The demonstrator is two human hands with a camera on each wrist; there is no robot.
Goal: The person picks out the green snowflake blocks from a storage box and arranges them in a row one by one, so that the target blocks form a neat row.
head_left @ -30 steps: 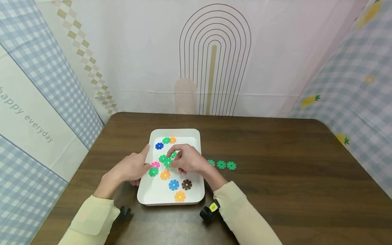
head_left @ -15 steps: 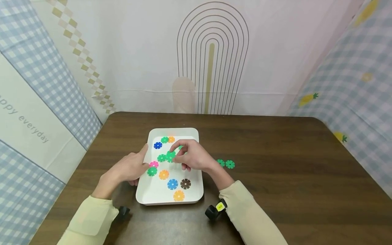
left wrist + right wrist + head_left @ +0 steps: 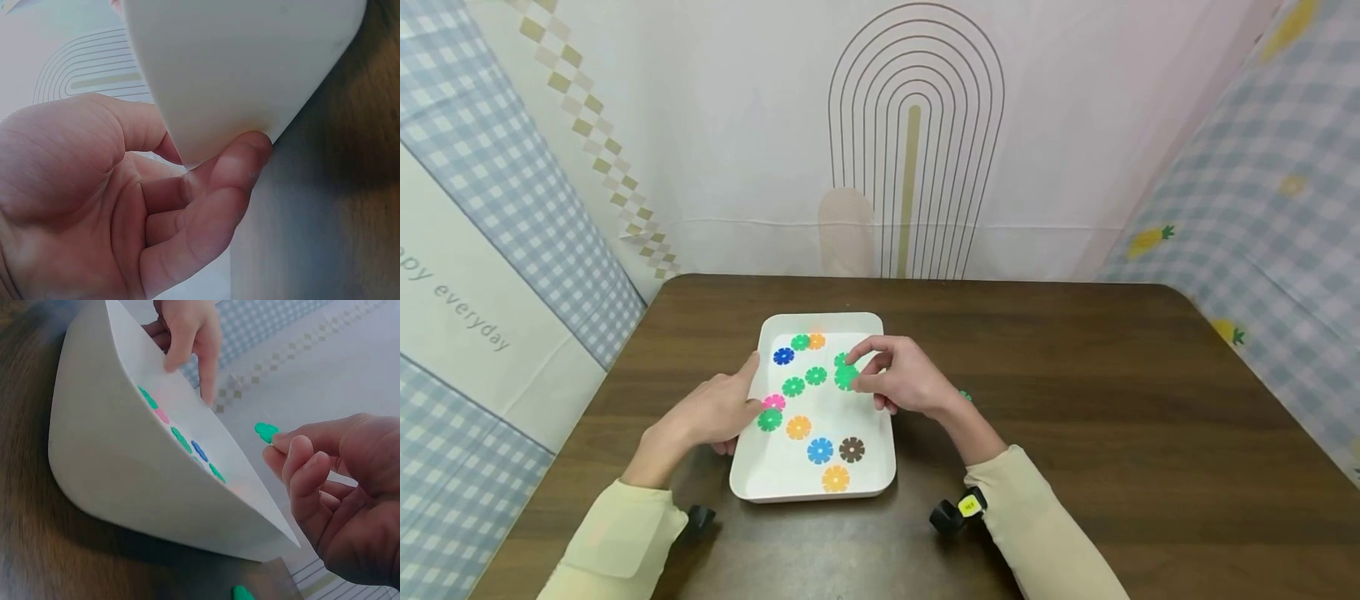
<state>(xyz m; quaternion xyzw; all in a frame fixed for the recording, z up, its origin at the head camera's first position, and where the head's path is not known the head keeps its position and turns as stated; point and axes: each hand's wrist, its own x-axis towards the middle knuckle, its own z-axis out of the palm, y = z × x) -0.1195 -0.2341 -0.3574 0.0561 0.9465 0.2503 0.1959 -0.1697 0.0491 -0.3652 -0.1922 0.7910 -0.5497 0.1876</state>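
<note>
My left hand (image 3: 715,408) grips the left side of a white tray (image 3: 812,499); in the left wrist view its fingers curl against the tray's outer wall and the thumb goes over the rim. Above the tray's right half, my right hand (image 3: 906,375) pinches a green snowflake disc (image 3: 846,377) between thumb and forefinger. The right wrist view shows this pinched green disc (image 3: 267,432) raised clear of the rim. Inside the tray lie several notched discs, among them a blue disc (image 3: 784,356), a pink disc (image 3: 774,402), a brown disc (image 3: 852,450) and an orange disc (image 3: 835,478).
On the brown table (image 3: 1075,417), right of the tray, a green disc (image 3: 966,396) peeks out behind my right wrist. Patterned cloth (image 3: 760,150) hangs along the back and both sides. A black wrist camera (image 3: 951,515) sits by the right sleeve.
My right hand has lifted a green disc from the tray's middle and carried it rightward, now covering most of the green discs on the table. The left hand keeps its hold on the tray.
</note>
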